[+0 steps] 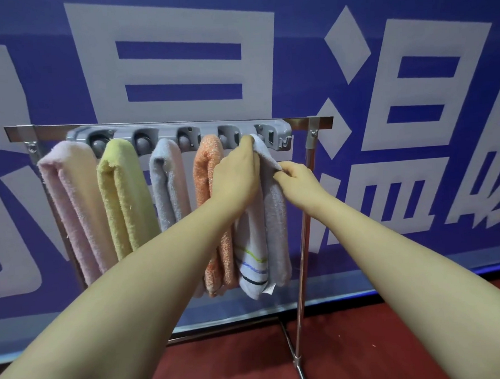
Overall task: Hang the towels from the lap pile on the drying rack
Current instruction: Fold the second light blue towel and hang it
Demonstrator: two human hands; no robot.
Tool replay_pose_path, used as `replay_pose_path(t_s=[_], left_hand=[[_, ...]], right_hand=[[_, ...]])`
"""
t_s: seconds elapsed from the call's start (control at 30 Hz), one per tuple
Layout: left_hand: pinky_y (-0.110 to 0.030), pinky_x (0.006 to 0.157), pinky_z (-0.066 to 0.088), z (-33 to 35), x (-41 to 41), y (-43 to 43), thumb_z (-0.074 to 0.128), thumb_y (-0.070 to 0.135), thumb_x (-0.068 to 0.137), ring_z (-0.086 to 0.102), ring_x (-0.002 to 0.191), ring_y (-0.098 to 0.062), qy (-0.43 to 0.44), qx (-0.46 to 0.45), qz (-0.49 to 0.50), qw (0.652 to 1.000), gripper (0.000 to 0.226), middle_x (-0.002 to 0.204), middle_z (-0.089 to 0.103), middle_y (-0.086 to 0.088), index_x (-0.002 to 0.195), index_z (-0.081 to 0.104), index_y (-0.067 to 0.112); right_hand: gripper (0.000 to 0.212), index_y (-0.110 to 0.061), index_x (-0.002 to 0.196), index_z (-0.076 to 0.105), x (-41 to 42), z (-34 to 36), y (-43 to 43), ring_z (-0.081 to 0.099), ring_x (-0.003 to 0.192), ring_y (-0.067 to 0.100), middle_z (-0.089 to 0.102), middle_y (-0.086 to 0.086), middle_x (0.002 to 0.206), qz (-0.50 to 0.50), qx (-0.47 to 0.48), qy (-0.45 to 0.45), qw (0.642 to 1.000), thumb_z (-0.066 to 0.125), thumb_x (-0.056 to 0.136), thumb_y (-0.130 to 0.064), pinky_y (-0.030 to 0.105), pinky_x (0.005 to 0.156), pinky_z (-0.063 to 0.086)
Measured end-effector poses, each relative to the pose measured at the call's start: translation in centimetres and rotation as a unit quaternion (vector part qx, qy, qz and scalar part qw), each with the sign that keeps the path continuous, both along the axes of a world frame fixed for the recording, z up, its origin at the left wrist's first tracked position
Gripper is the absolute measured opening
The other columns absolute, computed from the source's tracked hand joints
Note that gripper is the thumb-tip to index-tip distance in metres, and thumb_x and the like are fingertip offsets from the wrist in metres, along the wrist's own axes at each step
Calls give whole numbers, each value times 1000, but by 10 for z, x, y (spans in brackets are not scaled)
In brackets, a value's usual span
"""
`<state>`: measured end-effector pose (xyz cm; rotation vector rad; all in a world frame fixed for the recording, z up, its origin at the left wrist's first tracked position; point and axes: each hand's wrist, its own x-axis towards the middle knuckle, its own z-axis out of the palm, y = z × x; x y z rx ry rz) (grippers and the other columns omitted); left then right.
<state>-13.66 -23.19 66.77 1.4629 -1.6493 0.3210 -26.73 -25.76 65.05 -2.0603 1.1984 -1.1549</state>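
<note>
Left grip clenched on top of white striped towel, feeding it into rightmost clip of drying rack; right grip pinched towel edge, probably keeping fold taut.

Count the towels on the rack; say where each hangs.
5, left to right under the grey holder: pink towel, yellow towel, pale grey towel, orange towel, white striped towel, held by left hand and right hand. Others may be offscreen.

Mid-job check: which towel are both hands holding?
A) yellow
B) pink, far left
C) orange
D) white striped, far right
D: the left hand and right hand both grip the white striped towel at the right end of the drying rack.
</note>
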Motion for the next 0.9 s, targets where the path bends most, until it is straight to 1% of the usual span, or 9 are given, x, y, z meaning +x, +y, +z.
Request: replay_pose_path(t_s=[0.17,0.33,0.43,0.5,0.57,0.63,0.77,0.83,0.9], left_hand=[[-48,72,46,3,-8,11,31,20,103,60,92,-42,-33,10,-13,999,24,102,58,-17,126,38,16],[-36,92,41,-5,-6,15,28,41,102,55,115,-28,249,51,-102,962,45,127,59,-10,137,41,16],[-34,102,38,-22,-3,11,29,56,95,55,118,-22,376,146,-152,902,54,127,59,-3,129,53,20],[-36,99,48,-34,-5,10,33,67,84,64,104,-21,510,198,-156,822,64,110,68,-5,113,65,20],[-14,65,55,-45,-6,17,34,54,96,63,76,-14,588,218,-150,765,51,83,67,-5,90,65,15],[-12,39,45,-65,-6,25,33,43,102,56,63,-12,603,252,-178,735,44,76,63,-5,87,61,14],[-29,72,57,-107,4,29,57,40,90,70,81,-19,679,306,-161,647,35,100,74,-12,100,70,9],[-34,87,54,-123,5,16,48,49,94,66,96,-21,664,305,-161,663,43,119,67,-12,109,64,13],[-25,75,49,-136,0,7,38,45,99,61,86,-17,634,301,-132,700,39,103,68,-7,106,62,15]], right_hand=[[29,-16,77,55,3,-2,6,40,58,11,50,-2,66,27,-1,12,1000,41,101,-23,25,52,33],[30,-12,79,58,3,-15,1,48,65,16,56,6,72,37,8,-16,999,42,99,-28,38,63,43],[31,-4,78,60,6,-21,2,56,67,20,60,8,72,47,19,-82,995,46,96,-25,45,67,52],[31,-5,76,64,9,-25,3,61,68,19,66,5,72,26,46,-180,982,46,95,-22,39,65,52],[35,-16,88,69,11,-34,-2,65,85,17,70,-2,89,-23,89,-204,975,39,98,-33,31,74,48],[51,-22,124,61,13,-50,-10,55,121,21,61,-1,127,-40,197,-182,962,28,99,-53,38,97,43],[73,-18,130,58,17,-91,-17,57,117,20,63,6,128,-15,363,-200,910,17,95,-67,39,106,41],[75,-17,119,65,22,-108,-17,62,109,23,71,9,112,-16,392,-213,895,17,94,-69,40,105,44],[73,-17,105,70,24,-125,-18,66,100,25,74,9,94,-17,422,-227,877,19,94,-69,40,96,49]])
